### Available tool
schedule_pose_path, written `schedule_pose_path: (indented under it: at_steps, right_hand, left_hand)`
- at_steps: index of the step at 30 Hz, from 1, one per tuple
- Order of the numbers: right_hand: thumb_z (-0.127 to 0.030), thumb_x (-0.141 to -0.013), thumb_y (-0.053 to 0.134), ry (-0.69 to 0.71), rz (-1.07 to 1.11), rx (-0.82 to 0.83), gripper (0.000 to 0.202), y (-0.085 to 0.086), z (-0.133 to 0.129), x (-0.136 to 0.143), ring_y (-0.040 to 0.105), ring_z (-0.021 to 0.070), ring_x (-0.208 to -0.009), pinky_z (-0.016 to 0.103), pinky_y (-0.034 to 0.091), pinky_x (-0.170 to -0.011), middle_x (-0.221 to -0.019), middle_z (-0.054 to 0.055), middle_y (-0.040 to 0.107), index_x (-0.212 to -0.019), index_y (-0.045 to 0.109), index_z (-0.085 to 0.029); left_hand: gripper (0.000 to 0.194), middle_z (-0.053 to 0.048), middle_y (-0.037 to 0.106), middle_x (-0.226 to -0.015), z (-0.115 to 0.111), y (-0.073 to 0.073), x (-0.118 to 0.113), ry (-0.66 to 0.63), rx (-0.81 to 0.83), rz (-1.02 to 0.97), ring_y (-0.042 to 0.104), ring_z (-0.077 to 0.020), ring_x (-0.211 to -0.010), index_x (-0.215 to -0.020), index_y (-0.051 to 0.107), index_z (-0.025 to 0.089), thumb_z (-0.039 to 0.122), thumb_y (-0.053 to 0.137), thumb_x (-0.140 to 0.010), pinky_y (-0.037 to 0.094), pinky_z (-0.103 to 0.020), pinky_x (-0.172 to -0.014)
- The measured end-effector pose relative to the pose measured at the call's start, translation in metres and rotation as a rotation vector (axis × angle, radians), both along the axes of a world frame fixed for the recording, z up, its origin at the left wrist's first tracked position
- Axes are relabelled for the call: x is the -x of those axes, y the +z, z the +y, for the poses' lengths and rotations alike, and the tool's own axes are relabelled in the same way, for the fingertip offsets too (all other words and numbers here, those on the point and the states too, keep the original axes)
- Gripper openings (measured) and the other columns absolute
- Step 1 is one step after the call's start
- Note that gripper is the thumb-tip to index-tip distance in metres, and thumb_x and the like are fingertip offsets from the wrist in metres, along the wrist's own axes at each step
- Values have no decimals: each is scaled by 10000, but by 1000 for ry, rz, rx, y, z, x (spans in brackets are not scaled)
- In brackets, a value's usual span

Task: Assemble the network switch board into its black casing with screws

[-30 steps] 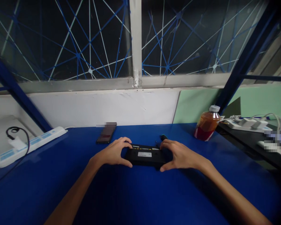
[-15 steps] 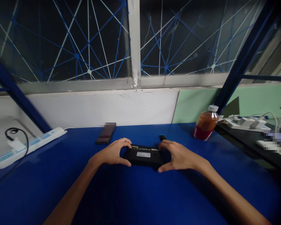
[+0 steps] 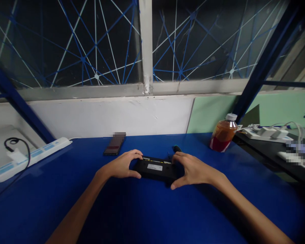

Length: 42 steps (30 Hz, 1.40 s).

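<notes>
A black rectangular device [image 3: 155,168] with a white label and yellow marks along its far edge is between my hands, over the blue table. My left hand [image 3: 125,166] grips its left end, thumb at the near side and fingers at the far side. At the right end, my right hand [image 3: 190,169] holds it the same way, with the thumb low at the near corner. Just beyond my right hand lies a dark tool handle [image 3: 177,148] with a teal end, beside some tiny dark pieces [image 3: 168,153].
A phone [image 3: 115,144] lies beyond my left hand. A bottle [image 3: 223,134] with a white cap stands at the back right. On the left is a white power strip [image 3: 38,156] with a black cable; another power strip [image 3: 266,134] sits at the far right.
The device is tilted slightly more, its right end a little nearer to me. Both hands keep hold of it and have barely shifted.
</notes>
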State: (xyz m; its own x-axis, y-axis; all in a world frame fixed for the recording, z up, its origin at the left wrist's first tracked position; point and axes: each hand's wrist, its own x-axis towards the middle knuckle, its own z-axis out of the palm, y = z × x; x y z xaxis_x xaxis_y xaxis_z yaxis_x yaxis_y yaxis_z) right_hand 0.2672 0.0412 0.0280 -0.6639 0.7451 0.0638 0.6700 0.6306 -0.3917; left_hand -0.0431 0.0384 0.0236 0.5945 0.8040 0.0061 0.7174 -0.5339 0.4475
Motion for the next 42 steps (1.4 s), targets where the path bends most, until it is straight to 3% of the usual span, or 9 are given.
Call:
schedule_pose_path:
  at_steps: [6, 16, 21, 27, 42]
  right_hand:
    - [-808, -477, 662, 4, -9, -11, 786, -4, -2, 3, 573, 279, -853, 385, 477, -703, -1000, 119, 589, -927, 590, -168]
    - [-773, -563, 647, 61, -7, -127, 670, -10, 0, 9, 553, 207, -686, 323, 420, -584, -830, 76, 586, -841, 591, -167]
    - [-800, -558, 623, 67, -35, -178, 673, -11, -2, 11, 531, 188, -642, 307, 389, -545, -795, 62, 581, -794, 571, -172]
    - [-823, -545, 599, 59, -70, -246, 716, -13, -3, 14, 539, 209, -661, 319, 390, -558, -799, 83, 585, -819, 587, -162]
    - [-880, -559, 518, 42, -107, -266, 796, -8, -8, 15, 575, 236, -701, 346, 427, -599, -844, 102, 608, -846, 597, -142]
  left_hand:
    - [535, -105, 493, -1348, 0, 1, 1, -33, -1, -16, 498, -314, -1207, -1199, 578, 246, 426, 702, -710, 407, -509, -985]
    - [673, -103, 396, -1460, -2, 3, 1, -32, 17, 64, 447, -342, -1272, -1361, 457, 305, 443, 678, -740, 371, -537, -1011]
    - [676, -92, 405, -1451, -3, 4, -6, 25, 13, 91, 457, -348, -1259, -1327, 498, 295, 446, 707, -702, 376, -530, -1013]
    - [642, -105, 462, -1409, 0, 0, -5, -6, -63, 60, 502, -347, -1219, -1316, 513, 276, 415, 704, -719, 424, -527, -973]
    - [676, -80, 540, -1303, 5, -6, 0, 43, -43, 22, 501, -331, -1182, -1198, 542, 260, 471, 775, -599, 391, -488, -981]
